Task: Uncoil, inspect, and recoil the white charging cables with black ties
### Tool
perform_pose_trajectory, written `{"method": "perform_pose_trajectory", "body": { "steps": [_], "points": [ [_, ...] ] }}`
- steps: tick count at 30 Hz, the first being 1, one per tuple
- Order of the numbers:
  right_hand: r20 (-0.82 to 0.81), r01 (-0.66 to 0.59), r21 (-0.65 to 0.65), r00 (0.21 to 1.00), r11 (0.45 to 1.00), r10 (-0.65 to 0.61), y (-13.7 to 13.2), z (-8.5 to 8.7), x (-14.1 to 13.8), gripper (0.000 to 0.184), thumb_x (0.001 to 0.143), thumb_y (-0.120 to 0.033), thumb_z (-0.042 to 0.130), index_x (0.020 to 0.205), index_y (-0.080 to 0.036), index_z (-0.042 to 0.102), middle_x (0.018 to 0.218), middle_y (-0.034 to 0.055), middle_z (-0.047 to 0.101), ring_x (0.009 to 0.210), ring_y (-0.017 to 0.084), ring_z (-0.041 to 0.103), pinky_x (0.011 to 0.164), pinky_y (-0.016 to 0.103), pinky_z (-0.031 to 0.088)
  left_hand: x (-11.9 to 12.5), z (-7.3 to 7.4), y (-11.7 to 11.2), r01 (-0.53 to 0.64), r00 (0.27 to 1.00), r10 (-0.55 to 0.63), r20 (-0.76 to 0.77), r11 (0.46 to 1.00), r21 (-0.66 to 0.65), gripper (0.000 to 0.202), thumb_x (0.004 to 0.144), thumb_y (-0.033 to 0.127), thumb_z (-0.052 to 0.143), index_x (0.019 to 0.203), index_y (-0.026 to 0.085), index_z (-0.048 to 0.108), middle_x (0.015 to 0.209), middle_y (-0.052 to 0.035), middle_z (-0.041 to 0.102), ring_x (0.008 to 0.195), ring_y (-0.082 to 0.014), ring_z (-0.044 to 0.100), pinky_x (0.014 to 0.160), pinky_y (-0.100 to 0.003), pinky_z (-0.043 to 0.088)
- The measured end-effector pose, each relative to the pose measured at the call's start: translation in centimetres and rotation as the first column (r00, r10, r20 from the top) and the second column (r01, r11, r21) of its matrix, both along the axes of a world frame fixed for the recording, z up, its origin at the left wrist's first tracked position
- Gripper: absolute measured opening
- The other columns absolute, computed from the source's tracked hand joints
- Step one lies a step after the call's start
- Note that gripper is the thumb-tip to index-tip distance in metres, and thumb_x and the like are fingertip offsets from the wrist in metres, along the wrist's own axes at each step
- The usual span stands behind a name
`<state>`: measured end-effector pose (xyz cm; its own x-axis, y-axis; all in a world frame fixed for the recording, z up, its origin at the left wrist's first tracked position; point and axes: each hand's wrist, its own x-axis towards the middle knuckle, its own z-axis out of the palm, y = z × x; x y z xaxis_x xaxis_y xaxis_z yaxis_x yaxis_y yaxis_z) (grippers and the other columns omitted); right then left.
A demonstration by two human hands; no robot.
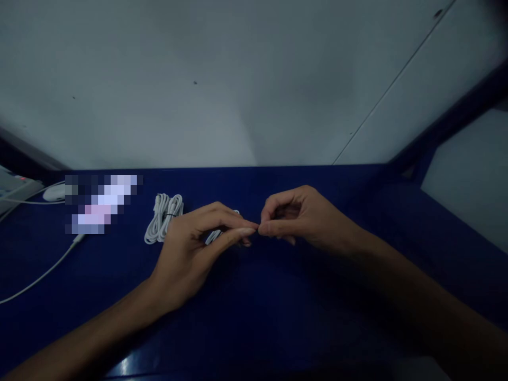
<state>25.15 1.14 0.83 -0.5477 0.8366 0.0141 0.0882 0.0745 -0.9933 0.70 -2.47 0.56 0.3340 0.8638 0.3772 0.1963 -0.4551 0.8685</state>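
Observation:
My left hand (198,243) is curled over a white cable (214,235), of which only a short stretch shows under the fingers. My right hand (297,217) is pinched shut, and its fingertips meet those of the left hand above the dark blue table (278,307). What the right fingers pinch is too small to make out. A coiled white cable bundle (163,217), tied in the middle, lies just left of my left hand.
A blurred-out object (99,203) lies at the left with a white cord (43,275) running off it towards the front left. A white mouse (53,193) and a power strip (16,188) sit at the far left. A pale wall (238,79) stands behind the table.

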Motion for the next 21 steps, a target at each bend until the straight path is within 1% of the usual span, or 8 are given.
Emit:
{"method": "perform_pose_trajectory", "body": {
  "steps": [3,7,9,12,15,18,21],
  "points": [
    [-0.038,-0.016,-0.049,0.999,0.999,0.014,0.0,-0.4,-0.2,0.018,0.089,-0.035,0.092,0.086,-0.020,0.083,0.074,-0.0007,0.071,0.058,0.010,0.057,0.051,0.022,0.047,0.0,-0.1,-0.1,-0.031,0.999,0.032,-0.011,0.998,0.055,0.016,0.099,0.018,0.082,0.103,0.031,0.089,0.094,0.0004,0.082,0.078,-0.0134,0.079,0.072,-0.025,0.065],
    [-0.168,-0.046,-0.186,0.986,0.981,0.014,-0.2,-1.0,-0.8,0.022,0.087,-0.039,0.094,0.090,-0.020,0.083,0.077,0.0003,0.072,0.062,0.010,0.060,0.050,0.020,0.046,0.5,0.1,-0.4,-0.085,0.992,0.082,0.092,0.996,0.034,0.017,0.096,0.016,0.084,0.105,0.029,0.089,0.090,0.0011,0.081,0.068,-0.0131,0.078,0.062,-0.025,0.066],
    [-0.227,-0.070,-0.254,0.974,0.965,0.011,-0.3,-1.1,-1.1,0.023,0.087,-0.039,0.094,0.090,-0.019,0.083,0.078,0.0007,0.072,0.064,0.010,0.060,0.049,0.018,0.045,0.9,0.3,-0.5,-0.111,0.985,0.109,0.133,0.994,0.010,0.016,0.095,0.015,0.085,0.104,0.028,0.088,0.089,0.0014,0.082,0.069,-0.0138,0.079,0.063,-0.026,0.067],
    [-0.292,-0.084,-0.336,0.956,0.938,-0.019,-0.5,-1.3,-1.4,0.023,0.087,-0.039,0.094,0.088,-0.019,0.082,0.078,0.0002,0.070,0.062,0.009,0.057,0.048,0.017,0.043,1.2,0.6,-0.6,-0.135,0.982,0.132,0.134,0.991,0.016,0.018,0.096,0.012,0.083,0.101,0.029,0.088,0.092,0.0015,0.083,0.076,-0.0144,0.080,0.070,-0.026,0.068],
    [-0.329,-0.105,-0.364,0.944,0.926,-0.022,-0.6,-1.6,-1.3,0.020,0.091,-0.038,0.091,0.090,-0.020,0.083,0.082,0.0006,0.072,0.062,0.007,0.056,0.049,0.016,0.043,1.3,0.7,-0.5,-0.153,0.983,0.148,0.105,0.987,0.039,0.020,0.096,0.011,0.083,0.100,0.031,0.088,0.093,0.0026,0.083,0.080,-0.0142,0.080,0.074,-0.026,0.068],
    [-0.348,-0.134,-0.358,0.937,0.924,0.002,-0.5,-1.7,-1.2,0.016,0.094,-0.036,0.088,0.095,-0.021,0.084,0.089,0.0017,0.074,0.067,0.008,0.059,0.051,0.015,0.044,1.2,0.6,-0.5,-0.179,0.980,0.176,0.094,0.984,0.021,0.018,0.096,0.015,0.084,0.099,0.033,0.088,0.092,0.0035,0.082,0.080,-0.0144,0.078,0.071,-0.027,0.065],
    [-0.343,-0.138,-0.345,0.939,0.928,0.012,-0.5,-1.6,-1.1,0.015,0.095,-0.035,0.088,0.095,-0.021,0.084,0.090,0.0022,0.075,0.068,0.008,0.060,0.051,0.015,0.045,1.3,0.5,-0.3,-0.174,0.978,0.177,0.109,0.984,-0.035,0.015,0.097,0.019,0.084,0.097,0.033,0.088,0.090,0.0031,0.081,0.076,-0.0142,0.075,0.066,-0.027,0.062]
  ]
}}
